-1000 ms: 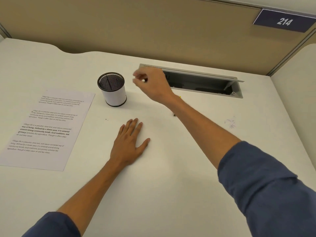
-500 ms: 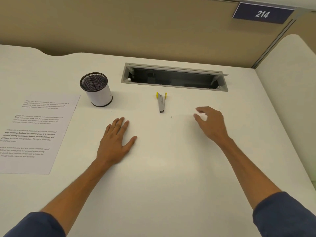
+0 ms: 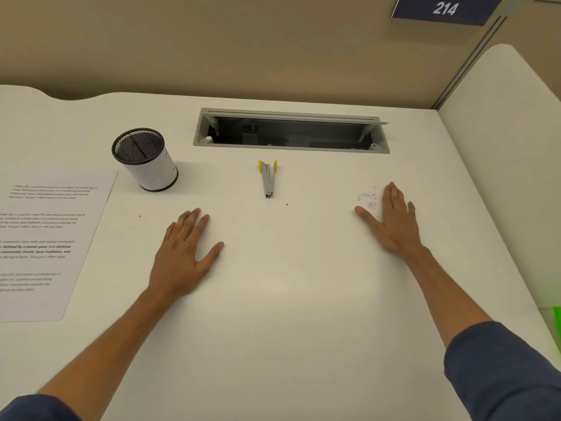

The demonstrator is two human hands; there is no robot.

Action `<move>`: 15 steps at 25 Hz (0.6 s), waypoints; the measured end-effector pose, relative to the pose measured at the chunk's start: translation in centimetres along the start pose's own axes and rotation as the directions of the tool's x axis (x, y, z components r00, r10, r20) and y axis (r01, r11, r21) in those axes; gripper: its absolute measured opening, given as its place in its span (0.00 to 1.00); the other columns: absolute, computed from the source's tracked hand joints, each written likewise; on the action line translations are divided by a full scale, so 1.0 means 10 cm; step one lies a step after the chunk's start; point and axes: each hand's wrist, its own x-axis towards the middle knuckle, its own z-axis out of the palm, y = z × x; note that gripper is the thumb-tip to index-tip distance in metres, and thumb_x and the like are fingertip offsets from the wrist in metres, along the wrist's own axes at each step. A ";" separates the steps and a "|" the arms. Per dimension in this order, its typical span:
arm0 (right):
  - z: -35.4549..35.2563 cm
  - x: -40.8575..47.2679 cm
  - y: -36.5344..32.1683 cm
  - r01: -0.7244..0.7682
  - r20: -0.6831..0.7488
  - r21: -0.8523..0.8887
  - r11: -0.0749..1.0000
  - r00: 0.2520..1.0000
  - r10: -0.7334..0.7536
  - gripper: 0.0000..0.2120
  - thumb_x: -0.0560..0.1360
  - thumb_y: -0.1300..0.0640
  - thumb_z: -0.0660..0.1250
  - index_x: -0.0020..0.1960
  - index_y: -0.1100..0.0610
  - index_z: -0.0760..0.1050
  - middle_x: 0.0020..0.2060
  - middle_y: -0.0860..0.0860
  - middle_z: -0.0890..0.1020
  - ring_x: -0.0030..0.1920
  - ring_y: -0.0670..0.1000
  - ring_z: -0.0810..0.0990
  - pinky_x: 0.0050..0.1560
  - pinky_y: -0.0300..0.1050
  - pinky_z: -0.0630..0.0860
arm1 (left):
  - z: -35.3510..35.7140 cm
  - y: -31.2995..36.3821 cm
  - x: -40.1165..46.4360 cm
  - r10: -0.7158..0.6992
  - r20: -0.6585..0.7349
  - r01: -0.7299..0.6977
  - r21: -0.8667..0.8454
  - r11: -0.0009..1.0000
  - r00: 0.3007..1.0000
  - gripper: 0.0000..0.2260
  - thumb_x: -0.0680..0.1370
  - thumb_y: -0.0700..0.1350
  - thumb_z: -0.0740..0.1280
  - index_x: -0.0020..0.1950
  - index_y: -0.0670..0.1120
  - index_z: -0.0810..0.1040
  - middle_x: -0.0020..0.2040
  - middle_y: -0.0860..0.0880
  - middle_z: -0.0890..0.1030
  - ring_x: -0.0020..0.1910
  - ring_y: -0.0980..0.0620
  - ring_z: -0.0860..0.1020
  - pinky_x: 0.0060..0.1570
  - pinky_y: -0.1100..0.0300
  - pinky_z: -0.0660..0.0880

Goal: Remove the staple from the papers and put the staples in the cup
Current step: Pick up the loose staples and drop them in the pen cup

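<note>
The right hand (image 3: 391,220), which a second ago hovered by the cup (image 3: 145,159) pinching something small, has pulled back across the desk (image 3: 288,314) and now lies flat, fingers (image 3: 393,196) straight and holding nothing. The left hand (image 3: 185,253) has stayed palm-down with its fingers spread, also empty. The staple remover (image 3: 268,179) lies untouched between the hands, just in front of the open cable slot (image 3: 291,132). The papers (image 3: 45,238) rest flat at the left, beside the cup; whether any staple remains in them is too small to tell. A faint scribbled patch (image 3: 368,198) marks the desk just beside the right hand. Both hands resting suggests the staple has been dropped in and the task is probably finished.
</note>
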 end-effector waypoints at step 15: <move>0.03 -0.04 -0.14 -0.148 -0.227 -0.025 0.989 0.964 0.139 0.47 0.74 0.28 0.48 0.78 0.62 0.47 0.78 0.55 0.53 0.78 0.51 0.49 0.76 0.57 0.43 | -0.02 0.03 0.00 -0.001 0.003 0.001 0.009 1.000 1.000 0.33 0.77 0.65 0.53 0.76 0.47 0.65 0.78 0.49 0.61 0.77 0.48 0.57 0.76 0.51 0.54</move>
